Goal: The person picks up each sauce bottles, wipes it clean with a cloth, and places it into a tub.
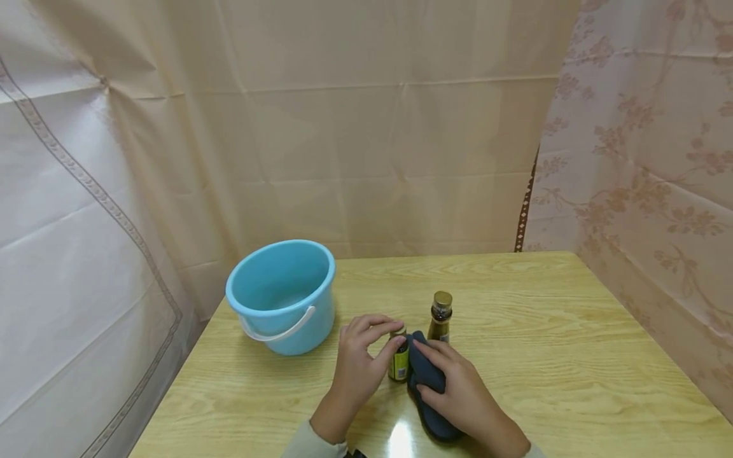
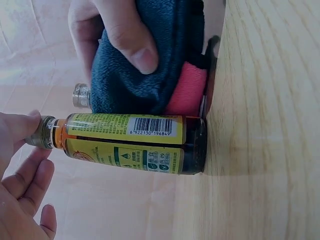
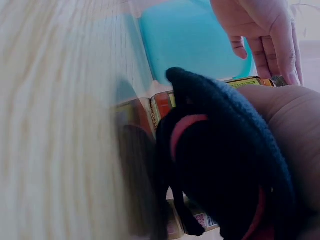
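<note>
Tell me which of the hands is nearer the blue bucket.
Left. The left hand sits just right of the blue bucket, fingertips on the small bottle's cap. The right hand lies farther right, holding a dark cloth.

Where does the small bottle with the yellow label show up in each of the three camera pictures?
Head: the small bottle stands low centre, between both hands.
Left wrist: it lies sideways across the middle.
Right wrist: only a strip shows, upper centre.
Shared landmark: the dark cloth beside it.
</note>
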A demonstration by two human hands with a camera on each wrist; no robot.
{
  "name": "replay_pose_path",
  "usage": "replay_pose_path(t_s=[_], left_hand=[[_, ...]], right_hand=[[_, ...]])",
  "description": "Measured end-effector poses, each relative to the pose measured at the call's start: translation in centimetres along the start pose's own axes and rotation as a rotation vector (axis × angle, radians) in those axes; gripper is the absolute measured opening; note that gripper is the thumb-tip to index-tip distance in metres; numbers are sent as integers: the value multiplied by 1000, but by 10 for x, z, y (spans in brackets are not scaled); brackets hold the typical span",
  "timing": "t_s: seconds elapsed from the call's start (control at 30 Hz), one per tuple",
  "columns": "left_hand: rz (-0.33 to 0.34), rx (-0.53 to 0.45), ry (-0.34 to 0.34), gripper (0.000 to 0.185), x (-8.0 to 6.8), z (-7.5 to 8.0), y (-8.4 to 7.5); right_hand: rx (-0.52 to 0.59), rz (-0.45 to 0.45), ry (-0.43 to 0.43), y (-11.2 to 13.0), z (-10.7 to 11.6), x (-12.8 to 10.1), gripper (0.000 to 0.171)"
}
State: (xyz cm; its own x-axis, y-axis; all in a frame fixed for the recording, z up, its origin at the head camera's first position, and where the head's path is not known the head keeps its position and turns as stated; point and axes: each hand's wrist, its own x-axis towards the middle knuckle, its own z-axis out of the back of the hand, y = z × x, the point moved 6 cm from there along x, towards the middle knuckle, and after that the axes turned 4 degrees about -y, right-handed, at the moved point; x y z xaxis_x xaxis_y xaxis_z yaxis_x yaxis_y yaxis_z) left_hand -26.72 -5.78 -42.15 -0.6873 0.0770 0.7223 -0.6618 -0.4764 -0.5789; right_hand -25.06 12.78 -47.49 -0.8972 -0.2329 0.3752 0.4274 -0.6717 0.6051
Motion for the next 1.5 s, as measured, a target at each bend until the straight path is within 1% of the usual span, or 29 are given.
replay_pose_path(t_s=[0.13,0.3,0.47,0.6,0.7,0.83,0.93,1.2,1.5], left_hand=[[-21,0,1,22,1,0,-2],[-47,16,1,24,1,0,-3],[-69,29,5,24,2,0,-4],[-68,37,16,23,2,-2,-4],[-79,42,16,22,2,-2,-4],[-93,46,14,22,2,-2,-4],[-88,44,20,22,2,-2,-3],[-71,42,29,23,1,-1,-3],[-62,37,37,23,1,-1,-3]], right_hand=[[-7,75,-75,4,4,0,81],[24,159,-157,11,12,-1,84],[50,193,-232,16,18,-3,85],[73,196,-266,18,22,-4,83],[87,192,-263,19,22,-4,83],[74,195,-248,18,20,-3,83],[59,191,-227,16,17,-2,83],[56,136,-149,12,10,0,84],[50,107,-103,10,8,1,83]])
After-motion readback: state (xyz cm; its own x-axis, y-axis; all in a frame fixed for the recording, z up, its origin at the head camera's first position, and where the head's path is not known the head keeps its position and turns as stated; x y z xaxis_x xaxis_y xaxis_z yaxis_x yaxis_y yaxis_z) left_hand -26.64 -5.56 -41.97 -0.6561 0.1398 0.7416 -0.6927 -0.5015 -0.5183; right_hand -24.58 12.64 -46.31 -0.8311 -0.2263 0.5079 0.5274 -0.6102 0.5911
